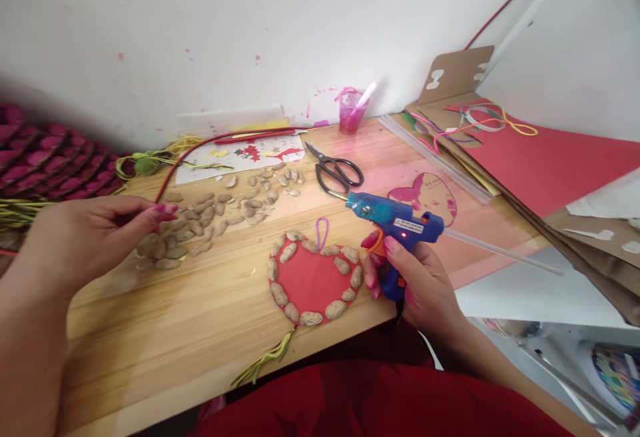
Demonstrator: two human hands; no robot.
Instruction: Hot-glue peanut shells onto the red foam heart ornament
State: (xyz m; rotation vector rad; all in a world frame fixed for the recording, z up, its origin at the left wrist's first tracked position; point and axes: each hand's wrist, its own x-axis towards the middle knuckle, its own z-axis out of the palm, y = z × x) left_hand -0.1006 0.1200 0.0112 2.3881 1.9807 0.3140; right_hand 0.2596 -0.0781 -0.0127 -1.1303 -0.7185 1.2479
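Note:
My right hand grips a blue hot glue gun, a finger at its orange trigger and its nozzle pointing left. A clear glue stick sticks out behind it. Left of the gun lies a red paper heart, with peanuts around its edge, a purple loop at the top and a yellow-green tassel at the bottom. My left hand is pinched closed over loose peanuts; what it holds is hidden. A red-black cord meets its fingers; I cannot tell whether they grip it.
Black-handled scissors lie beyond the heart. A pink-stained cup stands by the wall. A pink-painted heart cutout, red paper and cardboard are on the right. A large pink-and-brown object sits far left.

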